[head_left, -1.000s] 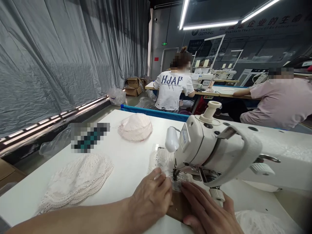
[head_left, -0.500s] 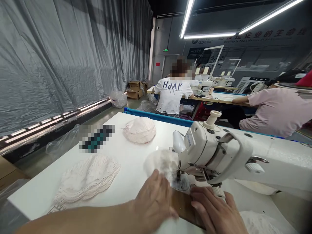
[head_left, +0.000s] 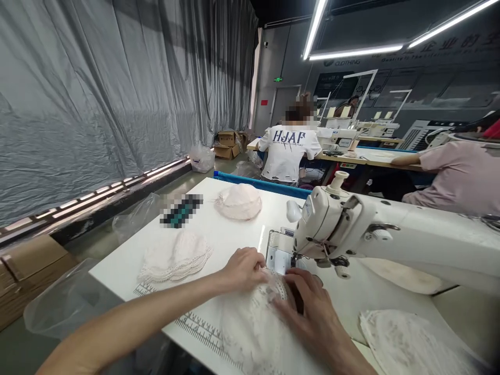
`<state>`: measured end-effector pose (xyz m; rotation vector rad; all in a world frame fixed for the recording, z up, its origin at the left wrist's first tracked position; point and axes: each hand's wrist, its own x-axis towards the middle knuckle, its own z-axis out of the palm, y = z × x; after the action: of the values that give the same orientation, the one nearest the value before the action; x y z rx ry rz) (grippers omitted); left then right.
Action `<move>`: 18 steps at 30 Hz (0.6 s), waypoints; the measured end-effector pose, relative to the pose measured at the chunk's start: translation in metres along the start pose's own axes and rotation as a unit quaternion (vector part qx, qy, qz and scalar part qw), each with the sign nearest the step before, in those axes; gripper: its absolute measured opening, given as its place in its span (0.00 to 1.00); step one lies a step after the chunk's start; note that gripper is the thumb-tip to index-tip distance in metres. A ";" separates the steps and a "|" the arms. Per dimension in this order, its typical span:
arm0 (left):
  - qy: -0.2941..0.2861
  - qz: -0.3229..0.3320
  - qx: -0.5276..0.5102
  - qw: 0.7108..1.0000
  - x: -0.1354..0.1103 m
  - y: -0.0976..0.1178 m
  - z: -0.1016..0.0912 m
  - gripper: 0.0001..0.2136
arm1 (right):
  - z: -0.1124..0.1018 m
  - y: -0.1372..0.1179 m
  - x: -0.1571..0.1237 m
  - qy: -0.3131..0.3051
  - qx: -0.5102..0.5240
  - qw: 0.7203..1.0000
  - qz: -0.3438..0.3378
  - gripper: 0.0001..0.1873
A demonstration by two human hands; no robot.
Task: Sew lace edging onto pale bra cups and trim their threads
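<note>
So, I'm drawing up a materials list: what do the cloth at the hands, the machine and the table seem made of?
Cloth: soft, matte textile, lace-like from its openwork edge; the fibre can't be told.
Machine: probably painted metal, judging by its smooth, slightly glossy white body.
Table: perhaps laminate; the white top looks flat, smooth and faintly shiny.
</note>
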<state>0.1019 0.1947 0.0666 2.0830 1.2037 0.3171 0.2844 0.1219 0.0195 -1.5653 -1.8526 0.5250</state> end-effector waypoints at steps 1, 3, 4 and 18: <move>0.010 0.001 -0.010 1.000 -0.005 -0.001 0.000 0.08 | 0.001 -0.003 0.002 -0.011 0.017 1.000 -0.003 0.14; 0.002 0.014 -0.056 0.998 -0.022 -0.002 -0.002 0.09 | -0.002 -0.011 0.001 -0.055 0.060 0.997 -0.012 0.15; -0.023 0.018 -0.108 0.994 -0.033 -0.002 -0.003 0.10 | -0.006 -0.016 -0.003 -0.080 0.080 0.993 -0.015 0.16; -0.211 -0.153 -0.432 0.863 -0.155 0.017 0.040 0.18 | -0.029 -0.058 -0.124 -0.339 0.370 0.848 0.173 0.16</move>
<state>0.0505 0.0419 0.0696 1.0812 0.8643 0.1812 0.2731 -0.0135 0.0517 -1.2175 -1.4678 1.9043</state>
